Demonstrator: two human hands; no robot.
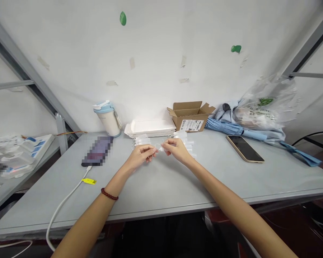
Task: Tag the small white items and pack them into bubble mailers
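Observation:
Over the middle of the grey table, my left hand (141, 156) and my right hand (175, 148) meet with their fingertips pinched. Between them is a small whitish piece with a thin clear loop (159, 147), partly hidden by the fingers; its exact kind does not show. Several small translucent plastic pieces (142, 139) lie just beyond my left hand. More such translucent pieces (188, 147) lie behind and to the right of my right hand. A stack of flat white packets (153, 127) sits behind both hands, near the wall.
An open cardboard box (191, 120) stands by the wall. To its right lie a folded blue umbrella (226, 125), a plastic bag (266, 107) and a phone (244, 148). At left are a cup (107, 120), a blurred phone (98, 151) and its white cable (67, 197).

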